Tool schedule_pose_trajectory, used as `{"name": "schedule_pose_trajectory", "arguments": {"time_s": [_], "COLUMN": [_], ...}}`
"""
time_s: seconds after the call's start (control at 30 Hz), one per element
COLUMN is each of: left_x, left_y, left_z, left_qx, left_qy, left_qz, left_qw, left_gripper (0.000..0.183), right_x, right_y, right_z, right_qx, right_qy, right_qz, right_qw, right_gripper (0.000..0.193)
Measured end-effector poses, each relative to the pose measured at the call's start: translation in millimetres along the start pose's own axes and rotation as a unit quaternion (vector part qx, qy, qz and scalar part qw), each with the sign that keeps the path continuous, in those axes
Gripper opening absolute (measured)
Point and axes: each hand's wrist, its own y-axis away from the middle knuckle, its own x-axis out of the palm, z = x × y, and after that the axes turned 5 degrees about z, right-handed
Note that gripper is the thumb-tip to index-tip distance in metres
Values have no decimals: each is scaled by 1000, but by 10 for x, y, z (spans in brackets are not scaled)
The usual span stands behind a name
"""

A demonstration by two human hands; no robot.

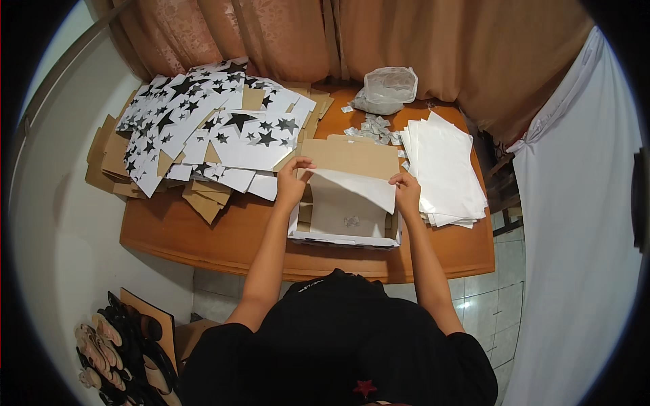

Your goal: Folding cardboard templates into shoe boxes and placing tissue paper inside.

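Note:
Between my two hands a sheet of white paper (349,196) is held by its far corners over an open cardboard box (345,241). My left hand (293,181) pinches the paper's far left corner, and my right hand (405,192) pinches the far right one. The box is white outside and brown inside, with its lid (352,155) standing back on the far side. A small clear packet (351,221) shows at the near part of the paper; whether it lies on top or shows through, I cannot tell.
Flat star-printed cardboard (230,128) is heaped at the left of the wooden table (203,227). White sheets (443,169) are stacked at the right. Small packets (372,127) lie behind the box, by a plastic bag (389,91). Shoes (112,338) stand on the lower left.

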Motion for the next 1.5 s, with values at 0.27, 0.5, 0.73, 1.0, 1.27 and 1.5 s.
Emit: {"name": "schedule_pose_trajectory", "arguments": {"time_s": [0.27,0.5,0.73,1.0,1.27,1.5], "left_x": [-123,-306,-83,365,266,-162], "left_y": [386,537,506,757,609,602], "left_z": [-165,-145,-440,-187,-259,176], "left_qx": [75,32,-40,-144,-14,-36], "left_qy": [-155,-282,-226,-131,-77,-233], "left_qz": [127,276,368,464,276,-40], "left_qw": [977,918,901,864,958,971], "left_gripper": [18,24,15,60,31,31], "right_x": [-188,-250,17,67,179,146], "right_y": [105,186,489,444,397,126], "right_z": [-69,425,646,400,474,239], "right_qx": [2,-57,-96,-109,-113,46], "right_qy": [-79,9,232,317,284,139], "right_qz": [-11,91,219,234,236,5], "right_qw": [997,994,943,913,922,989], "right_gripper": [17,14,40,25,18,41]}}
